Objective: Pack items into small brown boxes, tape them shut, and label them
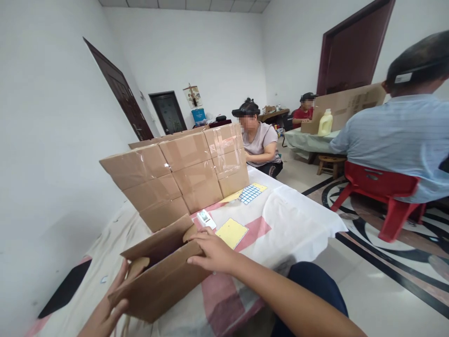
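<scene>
An open brown cardboard box rests on the cloth-covered table in front of me, its long walls standing up. At the box's left end, my left hand grips the corner, thumb outside the near wall and fingers by the tan end flap. My right hand is bent over the right end, its thumb on the near wall's rim and its fingertips by the other end flap. The inside of the box is mostly hidden. Just beyond the right hand lie a small white device and a yellow sheet.
Taped cardboard boxes are stacked across the table. A blue-and-white label sheet lies by the stack. One person crouches behind it. Another sits on a red chair at right, near a yellow bottle.
</scene>
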`<state>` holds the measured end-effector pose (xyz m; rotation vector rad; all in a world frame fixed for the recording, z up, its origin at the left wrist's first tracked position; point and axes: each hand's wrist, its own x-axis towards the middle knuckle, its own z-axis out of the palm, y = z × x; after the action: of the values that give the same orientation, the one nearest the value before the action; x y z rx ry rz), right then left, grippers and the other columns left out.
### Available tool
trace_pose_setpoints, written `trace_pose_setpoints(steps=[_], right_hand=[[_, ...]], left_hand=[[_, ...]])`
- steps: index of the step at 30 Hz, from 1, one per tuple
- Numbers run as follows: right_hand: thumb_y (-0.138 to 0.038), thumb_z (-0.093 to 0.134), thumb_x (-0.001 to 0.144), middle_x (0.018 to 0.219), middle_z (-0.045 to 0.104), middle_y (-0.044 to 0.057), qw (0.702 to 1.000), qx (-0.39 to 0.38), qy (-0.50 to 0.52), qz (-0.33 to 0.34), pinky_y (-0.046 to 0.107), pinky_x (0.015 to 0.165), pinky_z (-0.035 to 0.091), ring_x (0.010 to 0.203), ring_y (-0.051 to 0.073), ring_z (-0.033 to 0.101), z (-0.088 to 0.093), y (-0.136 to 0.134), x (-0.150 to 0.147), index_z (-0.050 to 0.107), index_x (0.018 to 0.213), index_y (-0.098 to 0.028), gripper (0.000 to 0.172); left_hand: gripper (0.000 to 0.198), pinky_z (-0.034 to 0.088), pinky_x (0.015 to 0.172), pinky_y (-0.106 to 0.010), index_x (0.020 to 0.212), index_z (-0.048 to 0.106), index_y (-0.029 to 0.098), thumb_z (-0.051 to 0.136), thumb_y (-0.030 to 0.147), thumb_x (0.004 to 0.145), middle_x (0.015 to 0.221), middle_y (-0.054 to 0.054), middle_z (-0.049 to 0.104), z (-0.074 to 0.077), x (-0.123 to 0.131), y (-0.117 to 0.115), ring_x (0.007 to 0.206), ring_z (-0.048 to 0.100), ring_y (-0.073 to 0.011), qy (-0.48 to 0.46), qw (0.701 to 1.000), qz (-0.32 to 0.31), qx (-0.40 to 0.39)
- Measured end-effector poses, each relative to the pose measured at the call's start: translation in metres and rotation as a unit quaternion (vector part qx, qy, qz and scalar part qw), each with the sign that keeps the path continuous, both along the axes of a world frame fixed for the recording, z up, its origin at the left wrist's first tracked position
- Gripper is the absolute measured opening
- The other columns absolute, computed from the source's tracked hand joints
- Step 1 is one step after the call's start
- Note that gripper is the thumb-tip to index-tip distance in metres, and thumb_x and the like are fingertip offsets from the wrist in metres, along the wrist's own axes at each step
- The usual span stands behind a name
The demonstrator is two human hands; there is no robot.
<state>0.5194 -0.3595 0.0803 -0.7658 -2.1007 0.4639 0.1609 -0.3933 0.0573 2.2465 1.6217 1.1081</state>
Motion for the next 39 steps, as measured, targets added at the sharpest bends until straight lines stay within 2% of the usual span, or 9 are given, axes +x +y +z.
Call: trace_pose_setpoints(steps=[3, 6, 11, 16, 21, 24, 32, 35, 39], right_hand=[[-0.046, 0.07, 0.089, 0.083, 0.064, 0.005, 0.999, 0.021, -0.028, -0.038, 0.038, 0.094, 0.047, 0.106, 0.027, 0.052, 0.005, -0.003, -0.011, 0.058, 0.07, -0.02, 0.034], [-0.033, 0.068, 0.086, 0.095, 0.063, 0.007, 0.995, 0.004, 0.045, -0.093, 0.041, 0.097, 0.047, 0.107, 0.027, 0.052, 0.009, -0.002, -0.017, 0.062, 0.09, -0.019, 0.016], [-0.024, 0.072, 0.074, 0.15, 0.041, 0.018, 0.981, -0.061, 0.145, -0.111, 0.051, 0.115, 0.035, 0.14, 0.031, 0.036, 0.005, 0.011, -0.017, 0.03, 0.152, -0.016, 0.089], [-0.017, 0.06, 0.085, 0.098, 0.072, 0.006, 0.99, 0.025, 0.115, -0.076, 0.047, 0.104, 0.044, 0.113, 0.026, 0.056, 0.008, 0.019, -0.008, 0.07, 0.1, -0.022, 0.019], [-0.02, 0.06, 0.089, 0.098, 0.076, 0.005, 0.995, 0.047, 0.087, -0.03, 0.044, 0.101, 0.047, 0.111, 0.026, 0.059, 0.014, 0.018, -0.002, 0.074, 0.092, -0.022, 0.014], [-0.024, 0.06, 0.091, 0.104, 0.077, 0.004, 0.989, -0.066, 0.122, -0.05, 0.04, 0.101, 0.048, 0.109, 0.023, 0.063, 0.02, 0.029, 0.013, 0.076, 0.092, -0.023, 0.015], [-0.028, 0.058, 0.095, 0.102, 0.071, 0.01, 0.811, -0.357, 0.267, -0.379, 0.032, 0.071, 0.056, 0.084, 0.019, 0.068, 0.018, 0.092, 0.138, 0.068, 0.105, -0.014, 0.02], [-0.038, 0.059, 0.1, 0.107, 0.068, 0.008, 0.758, -0.426, 0.282, -0.406, 0.034, 0.072, 0.059, 0.084, 0.017, 0.067, 0.001, 0.105, 0.167, 0.063, 0.118, -0.014, 0.03], [-0.038, 0.061, 0.1, 0.113, 0.067, 0.008, 0.76, -0.454, 0.268, -0.38, 0.036, 0.078, 0.06, 0.091, 0.018, 0.068, -0.019, 0.122, 0.155, 0.062, 0.123, -0.015, 0.033]], left_hand=[[0.074, 0.021, 0.125, -0.061, 0.154, 0.039, 0.034, 0.049, 0.067, 0.088, 0.159, -0.005, 0.046, -0.001, 0.01, 0.002, 0.149, 0.037, -0.0376, -0.096, 0.991, 0.048, -0.08], [0.067, 0.027, 0.124, -0.06, 0.147, 0.045, 0.031, 0.054, 0.064, 0.088, 0.156, -0.009, 0.048, 0.006, 0.025, 0.009, 0.149, 0.038, -0.035, -0.186, 0.974, 0.064, -0.112], [0.07, 0.05, 0.106, -0.052, 0.151, 0.032, 0.032, 0.058, 0.055, 0.09, 0.141, -0.012, 0.056, 0.011, 0.043, 0.017, 0.134, 0.054, -0.0312, -0.184, 0.979, 0.064, -0.052], [0.036, 0.038, 0.111, -0.057, 0.106, 0.074, 0.029, 0.046, 0.05, 0.096, 0.115, -0.007, 0.072, 0.029, 0.05, 0.009, 0.123, 0.057, -0.0315, 0.125, 0.987, 0.06, 0.078], [0.053, 0.04, 0.114, -0.049, 0.142, 0.057, 0.031, 0.05, 0.056, 0.096, 0.145, -0.004, 0.062, 0.04, 0.074, 0.001, 0.136, 0.054, -0.0296, 0.28, 0.956, -0.025, 0.081], [0.068, 0.041, 0.114, -0.053, 0.15, 0.048, 0.025, 0.053, 0.061, 0.092, 0.149, -0.009, 0.057, 0.035, 0.09, 0.0, 0.138, 0.052, -0.0342, 0.296, 0.951, -0.016, 0.085], [0.068, 0.041, 0.111, -0.057, 0.15, 0.046, 0.026, 0.053, 0.061, 0.092, 0.151, -0.009, 0.055, 0.024, 0.098, -0.003, 0.139, 0.048, -0.0376, 0.327, 0.938, 0.022, 0.115], [0.068, 0.039, 0.111, -0.059, 0.154, 0.039, 0.029, 0.048, 0.061, 0.095, 0.156, -0.006, 0.049, 0.022, 0.097, -0.005, 0.142, 0.046, -0.0373, 0.336, 0.933, 0.019, 0.125], [0.072, 0.038, 0.112, -0.058, 0.158, 0.028, 0.032, 0.047, 0.062, 0.095, 0.157, -0.004, 0.047, 0.023, 0.098, -0.007, 0.142, 0.046, -0.0362, 0.333, 0.934, 0.021, 0.129]])
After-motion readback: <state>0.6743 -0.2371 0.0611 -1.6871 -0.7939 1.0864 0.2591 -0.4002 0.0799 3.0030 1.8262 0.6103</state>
